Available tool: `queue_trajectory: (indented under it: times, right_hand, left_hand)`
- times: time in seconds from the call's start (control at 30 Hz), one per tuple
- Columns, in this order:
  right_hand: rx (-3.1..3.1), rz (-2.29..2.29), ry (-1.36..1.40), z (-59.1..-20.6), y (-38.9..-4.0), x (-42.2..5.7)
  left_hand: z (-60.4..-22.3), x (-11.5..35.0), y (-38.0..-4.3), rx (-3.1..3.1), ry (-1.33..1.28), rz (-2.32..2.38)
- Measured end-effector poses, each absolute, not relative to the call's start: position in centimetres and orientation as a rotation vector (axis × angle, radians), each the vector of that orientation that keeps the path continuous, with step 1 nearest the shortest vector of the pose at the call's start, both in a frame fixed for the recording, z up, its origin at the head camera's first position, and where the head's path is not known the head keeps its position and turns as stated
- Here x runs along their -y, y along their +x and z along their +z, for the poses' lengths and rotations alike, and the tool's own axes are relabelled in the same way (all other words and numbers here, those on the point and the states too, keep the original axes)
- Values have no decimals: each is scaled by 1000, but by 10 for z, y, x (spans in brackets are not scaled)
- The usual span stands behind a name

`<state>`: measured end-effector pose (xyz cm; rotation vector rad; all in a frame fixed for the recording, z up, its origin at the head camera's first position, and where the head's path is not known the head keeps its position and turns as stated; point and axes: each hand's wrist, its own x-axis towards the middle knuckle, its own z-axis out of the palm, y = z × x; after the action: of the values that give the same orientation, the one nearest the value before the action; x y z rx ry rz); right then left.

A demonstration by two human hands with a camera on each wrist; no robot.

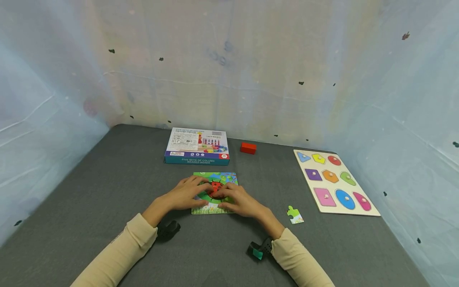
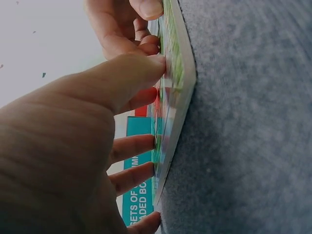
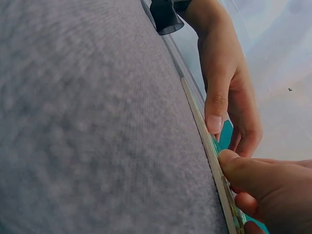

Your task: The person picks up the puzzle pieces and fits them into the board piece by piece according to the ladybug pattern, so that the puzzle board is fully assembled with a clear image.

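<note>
A ladybug jigsaw puzzle (image 1: 211, 209) lies flat on the grey table, with both hands over it. My left hand (image 1: 187, 194) rests on its left part, fingers spread across the picture and thumb close to the front edge. On the right part, my right hand (image 1: 241, 199) touches the surface with its fingertips, thumb low near the front. The two hands' fingers nearly meet over the red ladybug (image 1: 217, 185). In the left wrist view, the left thumb (image 2: 141, 68) presses on the puzzle close to its edge. Fingers cover part of the picture.
A loose green puzzle piece (image 1: 295, 215) lies to the right. Farther right is a wooden shape board (image 1: 342, 184) with knobbed pieces. Behind the puzzle stand a bead-set box (image 1: 197, 147) and a red block (image 1: 248, 148). Pale sheeting (image 1: 229, 79) surrounds the table.
</note>
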<state>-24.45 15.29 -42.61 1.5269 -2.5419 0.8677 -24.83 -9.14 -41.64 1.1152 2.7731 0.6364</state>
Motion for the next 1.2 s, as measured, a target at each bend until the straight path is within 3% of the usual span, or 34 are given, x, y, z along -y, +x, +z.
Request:
queue_trajectory:
  times: [0.43,1.2]
  right_hand:
    - [2687,758,1330,-423,-245,-156]
    - [2756,701,1266,-423,-247,-158]
  left_hand:
    - [-417,90,-250,-2781,1308,663]
    - [-417,87,-246,-2714,1228,634]
